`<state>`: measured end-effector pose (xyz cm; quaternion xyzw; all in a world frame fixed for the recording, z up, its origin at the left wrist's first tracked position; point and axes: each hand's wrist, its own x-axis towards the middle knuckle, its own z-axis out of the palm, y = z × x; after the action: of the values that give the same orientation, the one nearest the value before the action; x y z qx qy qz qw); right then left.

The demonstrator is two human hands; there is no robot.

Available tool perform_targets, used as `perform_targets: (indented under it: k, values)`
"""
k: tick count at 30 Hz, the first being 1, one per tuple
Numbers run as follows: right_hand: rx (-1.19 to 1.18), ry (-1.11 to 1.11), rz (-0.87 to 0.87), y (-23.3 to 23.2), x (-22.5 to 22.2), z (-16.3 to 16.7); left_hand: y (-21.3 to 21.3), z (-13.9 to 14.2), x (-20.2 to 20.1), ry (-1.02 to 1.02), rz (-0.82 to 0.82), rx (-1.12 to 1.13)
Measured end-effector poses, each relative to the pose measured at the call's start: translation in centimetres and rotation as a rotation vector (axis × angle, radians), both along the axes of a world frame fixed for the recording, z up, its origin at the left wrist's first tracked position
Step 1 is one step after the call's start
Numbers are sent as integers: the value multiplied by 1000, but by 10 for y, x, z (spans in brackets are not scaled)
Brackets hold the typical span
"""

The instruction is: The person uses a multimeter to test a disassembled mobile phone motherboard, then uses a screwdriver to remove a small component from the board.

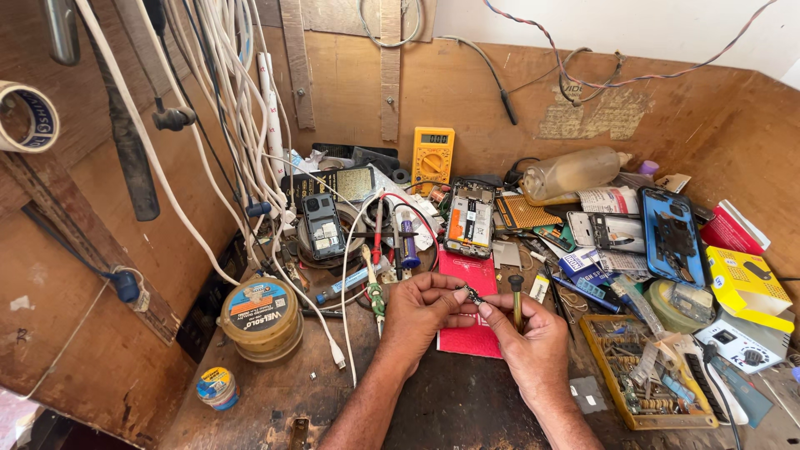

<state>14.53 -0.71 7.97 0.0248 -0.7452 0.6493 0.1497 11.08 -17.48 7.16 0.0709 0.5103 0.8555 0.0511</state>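
My left hand [423, 307] and my right hand [523, 332] meet over a red booklet [468, 275] on the wooden bench. Together their fingertips pinch a tiny dark metal part [473, 294]. My right hand also grips a thin dark-handled tool [517, 302], standing upright in its fist. An opened phone with bare insides [470, 218] lies just beyond the booklet.
A yellow multimeter [432, 155] stands at the back. White cables [242, 125] hang on the left over another opened phone [322, 225]. A round tin [260, 317] sits front left. A blue phone case [673, 236], boxes and a parts tray [642, 371] crowd the right.
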Motion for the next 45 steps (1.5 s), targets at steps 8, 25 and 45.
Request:
perform_targets:
  k: [8,25,45]
  values:
    - [15,25,-5,1,0,-2,0,7,3,-8,1,-9]
    - [86,20,-87,-2,3,-1,1,-8,-1,-3,2,-11]
    - [48,-30,-144,-4,4,1,0,-1,3,-28,13,-65]
